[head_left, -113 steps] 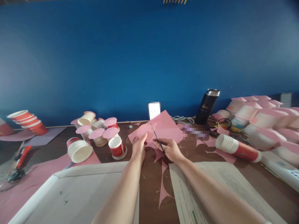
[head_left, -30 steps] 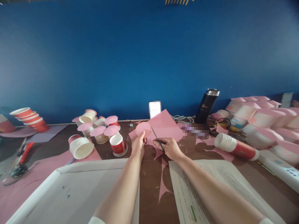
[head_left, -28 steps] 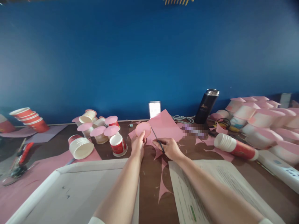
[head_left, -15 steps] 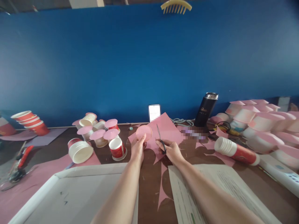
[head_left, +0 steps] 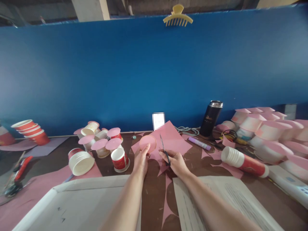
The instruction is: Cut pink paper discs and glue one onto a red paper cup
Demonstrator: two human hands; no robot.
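Note:
A round pink paper disc (head_left: 148, 143) is pinched in my left hand (head_left: 142, 157), thumb on top, near the middle of the table. My right hand (head_left: 175, 162) is closed round the dark handles of a pair of scissors (head_left: 163, 144), whose blades point up and away from me. Behind both hands lies a pink paper sheet (head_left: 172, 138) with curved cut edges. A narrow pink offcut (head_left: 167, 210) lies between my forearms.
Pink-topped cups (head_left: 99, 145) and a red cup (head_left: 119, 159) stand left. To the right are a black flask (head_left: 211, 118), a purple marker (head_left: 199, 143), a cup stack (head_left: 244, 162) and many pink-topped cups (head_left: 271, 128). A white board (head_left: 96, 205) lies front left.
The view has tilted up slightly, so the table sits lower in the picture and more of the yellow claw clip shows. Both hands keep their hold on the disc and the scissors.

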